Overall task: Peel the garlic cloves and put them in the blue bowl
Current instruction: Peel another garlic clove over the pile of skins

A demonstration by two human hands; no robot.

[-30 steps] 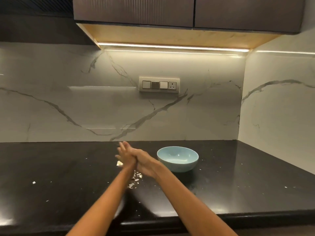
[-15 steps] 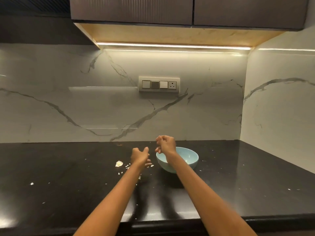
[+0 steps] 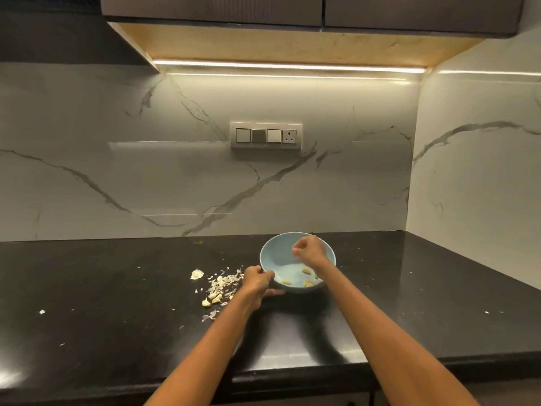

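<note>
Arms reach forward from the near edge of the tabletop (image 3: 87, 288), both nearly straight. Your left hand (image 3: 257, 284) curls over the near-left rim of the blue bowl (image 3: 275, 253), thumb low against its outer wall, gripping it. Your right hand (image 3: 310, 250) hangs over the bowl's far side with fingers bunched; whether anything is pinched in them you cannot tell. Several peeled garlic cloves (image 3: 306, 278) lie in the bowl's bottom, toward its near side. The bowl sits toward the tabletop's back edge, about midway across. The tabletop is glossy black stone, backed by a white veined marble wall (image 3: 146, 186) with a switch plate (image 3: 265, 135), lit by a strip under dark cabinets (image 3: 210, 10). Papery garlic skins (image 3: 219, 287) and a few cloves are scattered just left of your left hand.
</note>
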